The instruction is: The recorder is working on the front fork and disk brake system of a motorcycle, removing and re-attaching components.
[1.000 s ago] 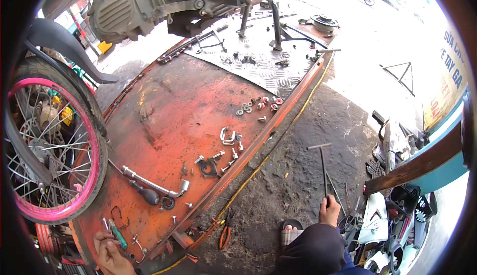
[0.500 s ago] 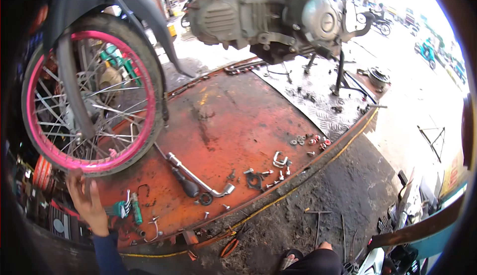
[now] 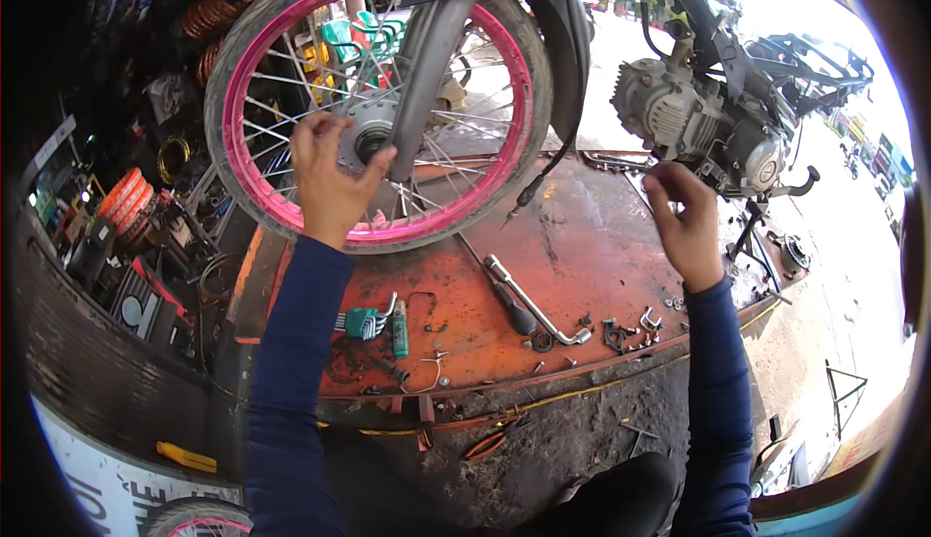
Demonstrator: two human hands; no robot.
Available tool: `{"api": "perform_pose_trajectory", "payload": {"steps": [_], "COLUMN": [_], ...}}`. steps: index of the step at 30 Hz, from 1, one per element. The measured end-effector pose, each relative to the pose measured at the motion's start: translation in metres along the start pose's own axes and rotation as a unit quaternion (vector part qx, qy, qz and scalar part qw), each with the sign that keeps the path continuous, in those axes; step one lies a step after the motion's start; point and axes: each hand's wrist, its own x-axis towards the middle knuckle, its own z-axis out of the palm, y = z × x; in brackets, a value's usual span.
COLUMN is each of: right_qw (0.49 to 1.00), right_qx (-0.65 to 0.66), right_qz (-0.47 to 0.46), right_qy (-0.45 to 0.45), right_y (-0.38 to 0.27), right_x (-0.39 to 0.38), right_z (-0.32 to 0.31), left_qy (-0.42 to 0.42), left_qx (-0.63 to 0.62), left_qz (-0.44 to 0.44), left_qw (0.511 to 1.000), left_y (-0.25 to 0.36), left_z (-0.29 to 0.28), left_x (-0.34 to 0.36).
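In front of the motorcycle's front wheel [image 3: 535, 101], which has a pink rim and black tyre, my left hand [image 3: 333, 183] is raised with thumb and fingers apart. It is nearest to the grey hub [image 3: 354, 140] beside the dark fork leg [image 3: 424, 86]; whether it touches the hub, I cannot tell. My right hand [image 3: 690, 227] is raised over the red platform [image 3: 572, 246], close to the engine [image 3: 679, 110] in the picture. Its fingers are curled in toward the thumb, and anything between the tips is too small to make out.
On the platform lie a chrome socket wrench [image 3: 533, 300], a black-handled screwdriver [image 3: 516, 312], a green hex key set [image 3: 364, 322], a green tube [image 3: 400, 329] and several bolts. Orange-handled pliers [image 3: 488, 444] lie on the ground. Shelves of parts stand at left.
My view has swung left, so the wheel sits nearer the middle. My left hand has risen from below the rim to the hub. My right hand has come into view.
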Motion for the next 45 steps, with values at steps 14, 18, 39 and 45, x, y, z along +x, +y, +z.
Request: {"api": "perform_pose_trajectory", "payload": {"steps": [14, 18, 39, 45], "right_qw": [0.957, 0.92, 0.946, 0.971], "right_qx": [0.199, 0.258, 0.257, 0.232], "right_qz": [0.17, 0.22, 0.152, 0.022], "right_qy": [0.128, 0.199, 0.128, 0.061], "right_y": [-0.133, -0.137, -0.133, -0.087], "right_x": [0.07, 0.076, 0.059, 0.009], "right_z": [0.275, 0.273, 0.272, 0.197], "left_qy": [0.015, -0.002, -0.081, -0.03], "left_qx": [-0.25, -0.271, -0.219, -0.262], "left_qz": [-0.309, -0.284, -0.343, -0.391], "left_qw": [0.918, 0.92, 0.91, 0.882], "left_y": [-0.221, -0.22, -0.275, -0.301], "left_z": [-0.023, -0.007, -0.018, -0.018], "left_x": [-0.015, -0.003, -0.005, -0.011]}}
